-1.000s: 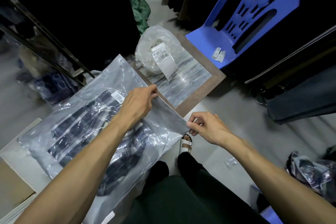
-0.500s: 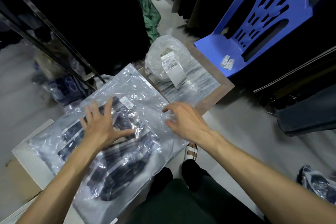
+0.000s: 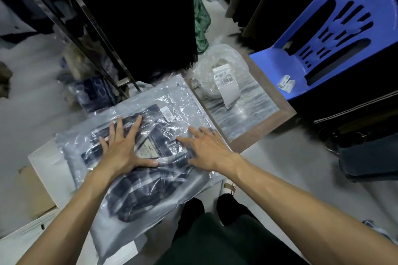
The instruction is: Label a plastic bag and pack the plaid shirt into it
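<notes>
The dark blue and white plaid shirt (image 3: 137, 189) lies folded inside a clear plastic bag (image 3: 178, 101) resting on a white box in front of me. A small white label (image 3: 167, 112) is stuck on the bag near its far end. My left hand (image 3: 120, 148) lies flat on the bag over the shirt, fingers spread. My right hand (image 3: 206, 148) lies flat on the bag's right side, fingers apart. Neither hand grips anything.
A wood-framed low table (image 3: 277, 112) stands to the right with a clear bag of pale items (image 3: 217, 71) and a barcode tag (image 3: 226, 84). A blue plastic chair (image 3: 336, 34) is at the far right. Dark hanging clothes and a metal rack (image 3: 97, 34) stand behind.
A second ago both hands pinched the bag's open end. They let go and now lie flat on the bag, the left having slid further over the shirt.
</notes>
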